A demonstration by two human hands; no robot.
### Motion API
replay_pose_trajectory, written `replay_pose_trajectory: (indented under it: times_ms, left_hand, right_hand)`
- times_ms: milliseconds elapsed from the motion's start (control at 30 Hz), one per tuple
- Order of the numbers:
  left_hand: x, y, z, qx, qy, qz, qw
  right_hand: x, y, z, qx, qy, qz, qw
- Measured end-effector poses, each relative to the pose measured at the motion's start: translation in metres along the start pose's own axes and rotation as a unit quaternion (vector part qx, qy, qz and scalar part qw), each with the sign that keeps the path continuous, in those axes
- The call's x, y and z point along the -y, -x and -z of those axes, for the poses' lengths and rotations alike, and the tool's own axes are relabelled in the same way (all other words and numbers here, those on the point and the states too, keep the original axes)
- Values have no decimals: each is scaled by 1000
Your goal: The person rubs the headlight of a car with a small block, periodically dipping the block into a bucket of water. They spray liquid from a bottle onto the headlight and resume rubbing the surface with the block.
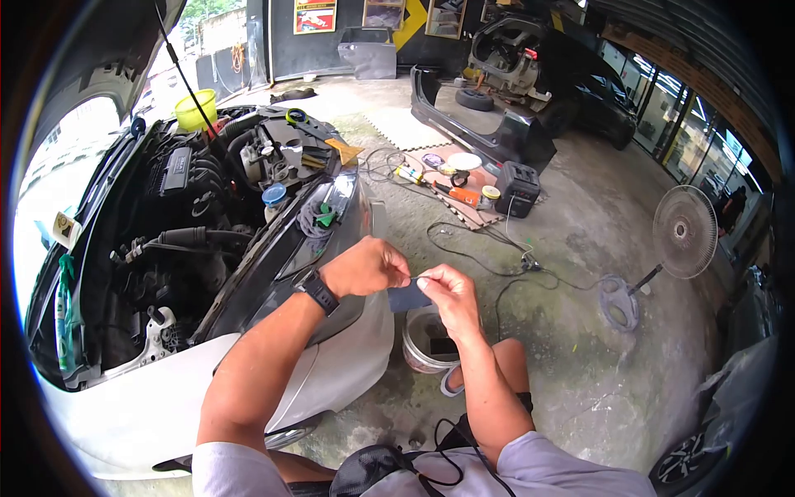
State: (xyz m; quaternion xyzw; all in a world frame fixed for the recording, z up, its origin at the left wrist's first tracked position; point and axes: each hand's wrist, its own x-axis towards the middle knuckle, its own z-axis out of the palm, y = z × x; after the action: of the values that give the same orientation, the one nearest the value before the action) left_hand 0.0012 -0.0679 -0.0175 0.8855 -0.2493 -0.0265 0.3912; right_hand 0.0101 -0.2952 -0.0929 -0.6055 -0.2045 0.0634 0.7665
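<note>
My left hand (364,267), with a black watch on its wrist, is closed and pinches one edge of a dark grey sheet (406,297). The fingers of my right hand (451,296) are closed on the sheet's other side, close to my left hand. The sheet hangs between the two hands, above a white bucket (414,359). Just left of my hands is the headlight (331,273) of a white car, and a coiled grey cord (312,222) lies at its upper edge.
The open engine bay (186,240) fills the left side. Ahead, foam mats hold an orange power tool (465,195) and a black case (518,187). A loose bumper (489,137) lies behind them. Cables cross the floor towards a standing fan (685,230).
</note>
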Motion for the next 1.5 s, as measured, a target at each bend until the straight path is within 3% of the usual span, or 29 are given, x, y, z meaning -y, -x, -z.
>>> replay_pose_trajectory:
  times_ms: [300,400,500,600,667,700,767,833,933,1067,1167,1367,1500]
  left_hand:
    - [-1,-2,-3,24,21,17,999]
    - [-1,-1,-3,2,-16,0,1000]
    - [-3,1,-6,-46,56,-8,997]
    - [-3,1,-1,-21,30,25,999]
    - [2,-3,1,61,121,118,984]
    - [3,-4,0,62,121,118,984]
    - [5,-3,-2,4,208,91,974]
    - [-5,-2,0,4,218,95,971]
    - [-5,-3,-1,-9,228,85,970]
    - [-4,-3,-4,-81,245,65,964]
    - [4,-6,-7,-113,268,15,957]
    - [5,-6,-12,-188,278,1,942]
    - [4,-4,-1,-142,276,-4,951]
  right_hand:
    - [-10,1,2,38,71,30,996]
    - [-2,2,-3,25,29,-22,999]
    - [1,-1,-5,-87,-72,-17,993]
    - [1,-2,-4,-113,-85,1,990]
    - [5,2,-8,-97,-121,-7,988]
    - [7,4,-10,-81,-156,-14,984]
    - [8,4,-11,-63,-191,-21,979]
    - [9,4,-12,-50,-291,-24,955]
    - [18,4,-16,-32,-312,-27,949]
    - [17,2,-19,-37,-323,-25,945]
    - [9,0,-26,-8,-308,40,951]
    - [4,-3,-27,-6,-276,39,960]
    - [7,-1,-23,18,-296,43,954]
